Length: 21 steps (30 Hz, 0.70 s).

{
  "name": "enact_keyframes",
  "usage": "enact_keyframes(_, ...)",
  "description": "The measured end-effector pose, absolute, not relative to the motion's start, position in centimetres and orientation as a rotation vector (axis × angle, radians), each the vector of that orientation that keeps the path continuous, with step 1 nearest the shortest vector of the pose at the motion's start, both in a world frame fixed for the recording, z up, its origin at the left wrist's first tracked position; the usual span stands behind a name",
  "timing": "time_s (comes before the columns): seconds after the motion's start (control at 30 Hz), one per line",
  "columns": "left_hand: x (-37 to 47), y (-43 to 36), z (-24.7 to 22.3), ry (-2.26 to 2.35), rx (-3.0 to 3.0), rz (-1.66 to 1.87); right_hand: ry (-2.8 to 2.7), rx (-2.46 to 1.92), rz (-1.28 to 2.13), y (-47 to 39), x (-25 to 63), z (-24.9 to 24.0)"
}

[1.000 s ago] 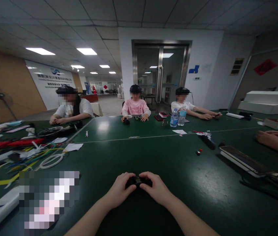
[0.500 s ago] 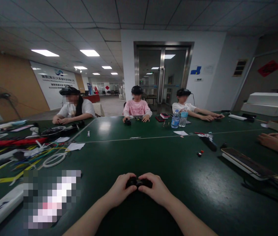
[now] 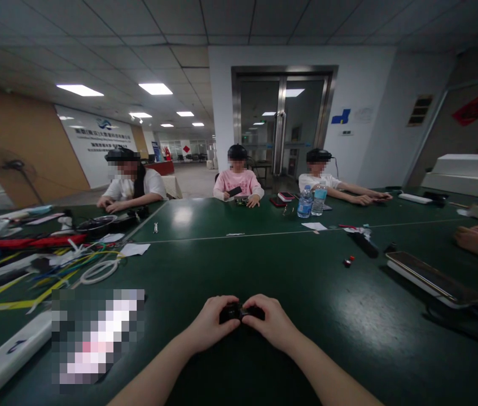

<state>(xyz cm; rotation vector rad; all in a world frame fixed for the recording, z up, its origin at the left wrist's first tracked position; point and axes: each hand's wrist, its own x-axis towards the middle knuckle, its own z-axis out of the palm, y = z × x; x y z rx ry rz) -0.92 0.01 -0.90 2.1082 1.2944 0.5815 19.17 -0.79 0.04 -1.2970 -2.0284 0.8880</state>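
A: Setting?
B: Glossy green worktop (image 3: 205, 270); water bottles (image 3: 305, 204) on far side, glass doors (image 3: 258, 132) behind.
A: Grip?
B: Left hand (image 3: 211, 322) and right hand (image 3: 275, 324) both hold small black object (image 3: 233, 312), between them, near side, centre.

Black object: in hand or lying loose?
In hand: left hand and right hand hold the black object from both sides, thumbs and fingers curled.

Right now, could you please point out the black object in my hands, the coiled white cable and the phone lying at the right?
Black object (image 3: 233, 311), head view: its exposed surface.
Coiled white cable (image 3: 83, 277), head view: its left bend.
Phone (image 3: 428, 275), head view: its dark screen.
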Motion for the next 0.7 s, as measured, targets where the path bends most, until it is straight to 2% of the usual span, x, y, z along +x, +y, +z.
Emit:
enact_keyframes(0.33, -0.7, -0.4, 0.0, 1.293, 2.094, 0.553, -1.919, -1.295, 0.929, -0.8, 19.0, 0.3)
enact_keyframes(0.5, -0.8, -0.4, 0.2, 1.314, 2.066, 0.523, -1.812, -1.287, 1.069, -0.9, 19.2, 0.8)
enact_keyframes(0.7, -0.7, -0.4, 0.3, 1.328, 2.079, 0.511, -1.690, -1.276, 1.044, -0.1, 19.2, -0.6)
